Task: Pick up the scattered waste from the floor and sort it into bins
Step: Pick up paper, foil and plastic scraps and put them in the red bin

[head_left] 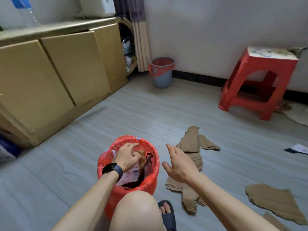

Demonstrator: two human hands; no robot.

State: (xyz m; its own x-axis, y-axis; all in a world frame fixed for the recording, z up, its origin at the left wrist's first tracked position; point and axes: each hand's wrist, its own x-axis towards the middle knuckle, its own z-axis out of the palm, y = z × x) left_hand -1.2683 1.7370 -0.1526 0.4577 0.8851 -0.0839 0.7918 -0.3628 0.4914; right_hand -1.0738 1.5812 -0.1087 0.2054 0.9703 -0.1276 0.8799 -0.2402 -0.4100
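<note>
The left hand (pixel 128 155) holds a brown scrap (pixel 140 153) inside the red-bagged bin (pixel 150 179), while the open right hand (pixel 180 165), the nearer one, hangs just above the torn cardboard (pixel 191 142) lying on the floor (pixel 133 114) right of the bin, long side pointing away.

The left hand (pixel 128 157) reaches into the red-lined bin (pixel 155 165). Its fingertips are hidden behind a brown scrap (pixel 141 152), so it is unclear whether they grip it. A knee (pixel 136 207) covers the bin's lower wall. The right hand (pixel 180 165) and its forearm hide the middle of a torn cardboard strip (pixel 190 142). At the floor's right edge, a white paper scrap (pixel 300 148) is cut off by the frame. A clear bottle (pixel 25 14) at top left is blurred and cropped. What the far grey bin (pixel 160 79) holds cannot be seen.
</note>
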